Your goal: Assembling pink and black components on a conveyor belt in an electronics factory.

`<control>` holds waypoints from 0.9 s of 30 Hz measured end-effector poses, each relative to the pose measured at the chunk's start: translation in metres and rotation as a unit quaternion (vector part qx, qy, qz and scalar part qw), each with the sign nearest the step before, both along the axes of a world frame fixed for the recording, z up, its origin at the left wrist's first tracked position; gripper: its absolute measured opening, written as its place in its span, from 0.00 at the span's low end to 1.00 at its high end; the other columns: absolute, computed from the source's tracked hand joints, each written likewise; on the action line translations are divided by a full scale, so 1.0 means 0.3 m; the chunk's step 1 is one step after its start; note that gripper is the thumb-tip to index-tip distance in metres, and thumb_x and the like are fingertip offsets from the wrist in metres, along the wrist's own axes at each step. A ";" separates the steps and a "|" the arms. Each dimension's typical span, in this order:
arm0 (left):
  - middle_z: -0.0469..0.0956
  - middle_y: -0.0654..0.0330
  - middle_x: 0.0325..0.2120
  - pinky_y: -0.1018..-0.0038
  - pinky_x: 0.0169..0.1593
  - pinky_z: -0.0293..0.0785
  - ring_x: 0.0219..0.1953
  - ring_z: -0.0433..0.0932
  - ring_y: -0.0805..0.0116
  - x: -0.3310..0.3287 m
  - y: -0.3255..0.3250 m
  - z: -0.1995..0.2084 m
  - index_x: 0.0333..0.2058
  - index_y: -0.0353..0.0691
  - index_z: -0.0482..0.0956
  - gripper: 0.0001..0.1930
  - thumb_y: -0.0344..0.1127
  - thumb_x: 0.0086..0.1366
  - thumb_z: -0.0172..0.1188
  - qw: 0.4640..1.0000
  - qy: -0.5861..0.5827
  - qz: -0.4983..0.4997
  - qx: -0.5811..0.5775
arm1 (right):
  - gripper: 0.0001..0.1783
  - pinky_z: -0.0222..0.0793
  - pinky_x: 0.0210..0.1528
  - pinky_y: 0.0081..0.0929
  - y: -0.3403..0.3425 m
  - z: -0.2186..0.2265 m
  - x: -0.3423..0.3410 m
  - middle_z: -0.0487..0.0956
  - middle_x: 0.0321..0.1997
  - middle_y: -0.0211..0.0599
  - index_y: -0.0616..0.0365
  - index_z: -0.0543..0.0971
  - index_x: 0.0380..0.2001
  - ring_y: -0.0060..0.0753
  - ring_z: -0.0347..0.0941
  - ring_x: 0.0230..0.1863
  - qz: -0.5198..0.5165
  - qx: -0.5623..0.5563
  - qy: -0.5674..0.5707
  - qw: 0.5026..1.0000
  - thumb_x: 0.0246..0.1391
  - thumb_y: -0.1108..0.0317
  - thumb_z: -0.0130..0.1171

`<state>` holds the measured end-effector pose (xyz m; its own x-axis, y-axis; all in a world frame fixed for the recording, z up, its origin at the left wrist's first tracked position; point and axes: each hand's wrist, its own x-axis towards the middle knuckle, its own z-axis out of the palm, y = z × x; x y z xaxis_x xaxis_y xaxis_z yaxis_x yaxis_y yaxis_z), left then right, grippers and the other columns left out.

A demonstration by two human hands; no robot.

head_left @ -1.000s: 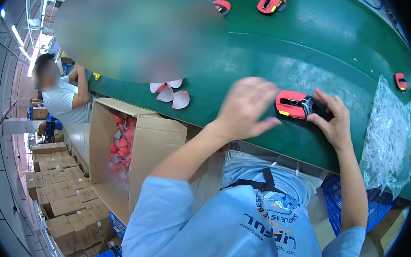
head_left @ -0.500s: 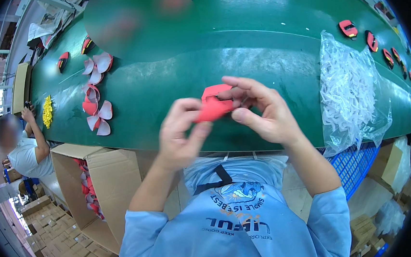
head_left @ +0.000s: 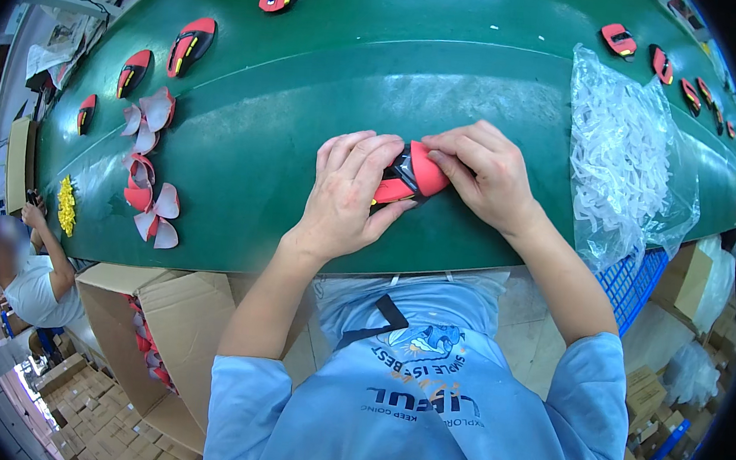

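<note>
Between my two hands, a red and black computer mouse [head_left: 429, 172] with a yellow strip rests on the green table [head_left: 448, 89] or just above it. My left hand [head_left: 350, 185] wraps its left side, thumb along the near edge. With bent fingers, my right hand [head_left: 481, 170] presses on the red shell at the mouse's right end. Part of the mouse is hidden under the left fingers. To the left lie several loose red shells [head_left: 159, 110] with pale insides. Beyond them are similar mice [head_left: 192, 46] in a curving row.
A clear bag of white plastic pieces [head_left: 620, 155] lies at right, above a blue crate [head_left: 632, 285]. More mice [head_left: 618, 40] line the far right. Small yellow parts [head_left: 67, 206] are piled at left, near a seated person [head_left: 44, 282]. An open cardboard box [head_left: 192, 320] holds red shells.
The red shell, held raised and tilted before, now sits lower as part of the mouse. My left hand has turned palm down over it, and my right fingers have closed onto it.
</note>
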<state>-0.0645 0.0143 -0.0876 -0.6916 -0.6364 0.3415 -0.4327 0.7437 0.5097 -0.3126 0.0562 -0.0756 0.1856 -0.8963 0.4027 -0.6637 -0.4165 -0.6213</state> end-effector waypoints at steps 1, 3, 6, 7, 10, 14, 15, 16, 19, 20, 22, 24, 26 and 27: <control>0.78 0.53 0.59 0.52 0.69 0.64 0.64 0.73 0.48 0.002 0.006 0.000 0.62 0.39 0.75 0.38 0.43 0.55 0.80 1.000 0.001 0.003 0.002 | 0.12 0.82 0.48 0.34 0.005 -0.015 0.005 0.88 0.44 0.42 0.58 0.89 0.47 0.46 0.84 0.42 0.003 0.002 0.001 1.000 0.61 0.71 0.68; 0.78 0.52 0.59 0.51 0.69 0.64 0.63 0.74 0.48 -0.001 0.009 0.013 0.62 0.38 0.75 0.38 0.42 0.55 0.80 1.000 -0.001 -0.005 0.004 | 0.13 0.83 0.45 0.31 0.004 -0.036 0.009 0.87 0.43 0.41 0.59 0.88 0.48 0.43 0.86 0.41 0.003 -0.027 -0.048 0.998 0.60 0.69 0.70; 0.78 0.52 0.59 0.51 0.69 0.64 0.63 0.74 0.48 -0.003 0.011 0.012 0.63 0.38 0.74 0.38 0.41 0.55 0.80 1.000 0.000 0.000 -0.001 | 0.19 0.84 0.43 0.29 0.030 0.002 -0.002 0.87 0.46 0.42 0.59 0.87 0.51 0.41 0.86 0.40 0.000 0.097 -0.068 0.993 0.58 0.66 0.73; 0.78 0.52 0.59 0.51 0.69 0.64 0.63 0.74 0.48 -0.001 0.013 0.009 0.63 0.38 0.74 0.38 0.41 0.55 0.80 1.000 0.001 0.001 -0.001 | 0.19 0.84 0.43 0.29 0.035 0.024 0.007 0.87 0.46 0.42 0.59 0.87 0.51 0.41 0.86 0.40 0.002 0.098 -0.066 0.993 0.58 0.66 0.73; 0.78 0.56 0.60 0.50 0.70 0.62 0.63 0.73 0.49 0.002 0.011 0.007 0.62 0.38 0.74 0.36 0.41 0.57 0.77 1.000 0.005 0.009 0.009 | 0.25 0.84 0.44 0.31 0.029 0.092 0.011 0.86 0.52 0.44 0.58 0.85 0.55 0.41 0.86 0.43 0.012 0.166 -0.026 0.986 0.55 0.63 0.76; 0.75 0.54 0.65 0.50 0.72 0.60 0.67 0.70 0.46 0.014 -0.012 0.052 0.64 0.40 0.73 0.37 0.37 0.57 0.77 0.999 -0.017 -0.023 0.046 | 0.26 0.81 0.36 0.28 -0.013 0.132 -0.068 0.85 0.56 0.43 0.57 0.86 0.55 0.35 0.85 0.41 0.015 0.057 -0.052 0.997 0.50 0.70 0.77; 0.74 0.53 0.67 0.50 0.72 0.60 0.69 0.69 0.45 0.015 -0.017 0.066 0.66 0.41 0.73 0.38 0.35 0.57 0.77 0.997 -0.042 -0.041 0.048 | 0.25 0.83 0.41 0.30 -0.023 0.117 -0.091 0.85 0.57 0.42 0.56 0.87 0.53 0.38 0.85 0.43 0.069 -0.027 0.021 0.997 0.49 0.71 0.75; 0.74 0.53 0.67 0.50 0.72 0.60 0.69 0.69 0.45 0.019 -0.022 0.059 0.66 0.41 0.73 0.38 0.35 0.57 0.77 0.997 -0.042 -0.043 0.048 | 0.24 0.84 0.45 0.33 -0.023 0.104 -0.101 0.85 0.57 0.42 0.55 0.88 0.52 0.41 0.85 0.46 0.121 -0.111 0.094 0.982 0.47 0.72 0.73; 0.71 0.54 0.70 0.50 0.73 0.59 0.72 0.66 0.45 0.022 -0.035 0.034 0.67 0.42 0.72 0.38 0.33 0.57 0.75 0.996 -0.025 -0.041 0.068 | 0.21 0.86 0.47 0.33 -0.018 0.021 -0.055 0.89 0.51 0.42 0.51 0.90 0.48 0.40 0.88 0.44 0.121 -0.152 0.049 0.980 0.48 0.76 0.69; 0.72 0.54 0.69 0.50 0.73 0.59 0.72 0.66 0.45 0.025 -0.028 0.030 0.67 0.42 0.72 0.38 0.33 0.57 0.75 0.997 -0.027 -0.036 0.067 | 0.20 0.86 0.47 0.32 -0.015 0.015 -0.034 0.89 0.49 0.40 0.52 0.90 0.47 0.40 0.88 0.45 0.092 -0.157 0.041 0.983 0.48 0.76 0.69; 0.72 0.54 0.69 0.51 0.73 0.59 0.72 0.66 0.45 0.023 -0.033 0.022 0.67 0.41 0.72 0.38 0.33 0.57 0.75 0.997 -0.028 -0.029 0.066 | 0.21 0.86 0.46 0.32 -0.001 0.049 -0.035 0.90 0.48 0.39 0.53 0.90 0.47 0.39 0.88 0.44 0.091 -0.156 0.075 0.981 0.48 0.76 0.70; 0.73 0.54 0.68 0.50 0.73 0.60 0.72 0.67 0.45 0.023 -0.045 0.020 0.67 0.41 0.71 0.39 0.34 0.57 0.76 0.997 -0.004 -0.039 0.062 | 0.21 0.86 0.45 0.31 0.016 0.060 -0.045 0.90 0.46 0.38 0.54 0.90 0.48 0.38 0.89 0.44 0.090 -0.152 0.108 0.978 0.47 0.77 0.70; 0.73 0.54 0.67 0.50 0.73 0.60 0.72 0.66 0.44 0.028 -0.035 0.022 0.67 0.40 0.72 0.38 0.35 0.58 0.76 0.997 -0.006 -0.031 0.066 | 0.23 0.86 0.42 0.30 0.028 0.059 -0.076 0.90 0.45 0.36 0.55 0.89 0.49 0.36 0.88 0.41 0.083 -0.116 0.084 0.986 0.46 0.77 0.71; 0.73 0.54 0.67 0.50 0.72 0.60 0.73 0.65 0.43 0.025 -0.031 0.022 0.66 0.40 0.73 0.37 0.37 0.58 0.76 0.997 -0.009 -0.025 0.068 | 0.25 0.85 0.39 0.29 0.018 0.062 -0.081 0.90 0.44 0.37 0.55 0.89 0.50 0.35 0.88 0.39 0.056 -0.160 0.093 0.981 0.44 0.78 0.72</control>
<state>-0.0568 0.0050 -0.0809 -0.7285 -0.6407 0.2423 -0.4066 0.6892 0.5998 -0.3368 0.0615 -0.0570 0.3729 -0.6998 0.6093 -0.6921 -0.6471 -0.3197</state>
